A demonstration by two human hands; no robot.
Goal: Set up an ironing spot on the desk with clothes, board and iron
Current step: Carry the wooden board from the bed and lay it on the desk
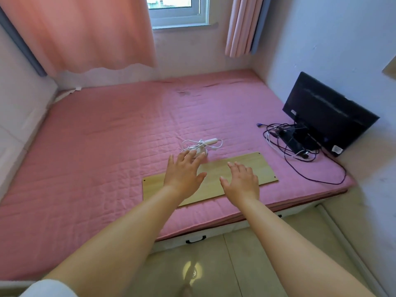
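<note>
Head view: both arms stretch out over a pink mattress. Left hand is flat, fingers spread and empty, its fingertips over a white iron with its tangled cord; whether they touch it, I cannot tell. Right hand hovers palm-down over the board, fingers apart, gripping nothing. That wooden board lies flat on the mattress near its front edge, iron just beyond its far side. Off to the right, a black monitor leans against the wall with dark cables heaped before it. Pink curtains flank the window.
</note>
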